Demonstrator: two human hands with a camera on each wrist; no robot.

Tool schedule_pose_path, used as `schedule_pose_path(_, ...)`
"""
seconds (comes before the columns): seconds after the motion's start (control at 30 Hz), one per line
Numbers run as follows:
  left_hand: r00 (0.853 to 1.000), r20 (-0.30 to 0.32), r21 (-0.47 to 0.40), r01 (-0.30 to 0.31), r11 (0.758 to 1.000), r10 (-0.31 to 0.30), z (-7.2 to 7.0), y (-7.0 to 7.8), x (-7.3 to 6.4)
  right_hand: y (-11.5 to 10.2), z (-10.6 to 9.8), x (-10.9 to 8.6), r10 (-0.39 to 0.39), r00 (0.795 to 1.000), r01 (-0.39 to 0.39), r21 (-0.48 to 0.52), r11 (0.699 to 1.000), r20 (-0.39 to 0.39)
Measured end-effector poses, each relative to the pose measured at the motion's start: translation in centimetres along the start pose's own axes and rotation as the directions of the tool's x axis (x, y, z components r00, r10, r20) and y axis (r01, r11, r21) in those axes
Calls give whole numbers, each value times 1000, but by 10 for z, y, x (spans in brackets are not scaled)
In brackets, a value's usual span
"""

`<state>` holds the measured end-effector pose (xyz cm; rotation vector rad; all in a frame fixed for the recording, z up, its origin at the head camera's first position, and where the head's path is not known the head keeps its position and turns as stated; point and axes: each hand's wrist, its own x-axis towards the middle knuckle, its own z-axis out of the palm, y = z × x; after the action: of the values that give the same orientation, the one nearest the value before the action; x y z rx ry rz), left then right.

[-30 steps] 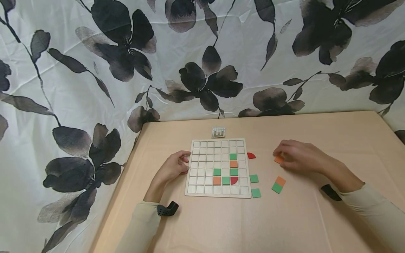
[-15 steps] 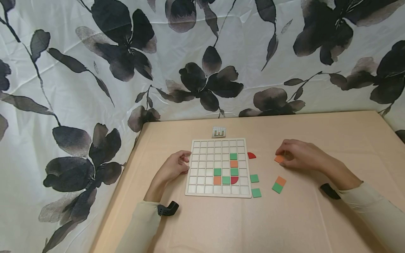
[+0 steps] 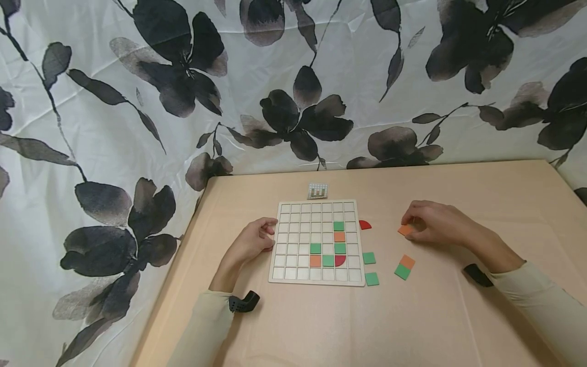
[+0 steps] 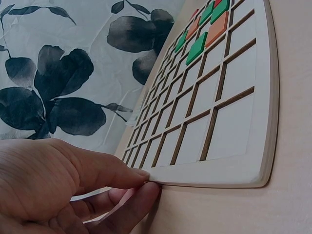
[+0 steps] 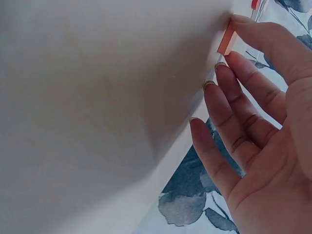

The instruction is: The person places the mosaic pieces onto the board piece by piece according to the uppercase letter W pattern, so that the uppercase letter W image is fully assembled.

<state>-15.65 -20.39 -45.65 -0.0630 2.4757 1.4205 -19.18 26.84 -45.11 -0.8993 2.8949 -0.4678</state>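
Observation:
A white grid board (image 3: 289, 255) lies on the table, with green, orange and red tiles in several of its cells. At its left edge, my left hand (image 3: 250, 240) grips the rim between thumb and fingertips; the left wrist view shows the thumb (image 4: 131, 176) right at the edge. Off to the right, my right hand (image 3: 437, 223) pinches an orange square tile (image 3: 404, 230) low over the table. In the right wrist view that tile (image 5: 226, 40) sits between thumb and index fingertip, the other fingers spread loosely.
Just right of the board lie a red quarter-circle tile (image 3: 365, 225) and two green tiles (image 3: 369, 258). Nearer my right forearm, an orange tile (image 3: 407, 262) adjoins a green one (image 3: 402, 272). Behind the board is a small patterned card (image 3: 317, 191); a floral cloth (image 3: 257, 61) hangs beyond the table.
My right hand has shifted very slightly to the right, showing more of the orange tile in its fingertips. The left hand and board stay put.

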Motion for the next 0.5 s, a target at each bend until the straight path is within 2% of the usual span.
schedule_pose_path(0.27,1000,-6,16,9,1000,-9,0,0,-1,-2,2,1,-45,998,43,-38,998,-36)
schedule_pose_path(0.5,1000,-13,25,4,1000,-4,0,1,-1,-1,4,2,-32,997,28,-56,998,-72)
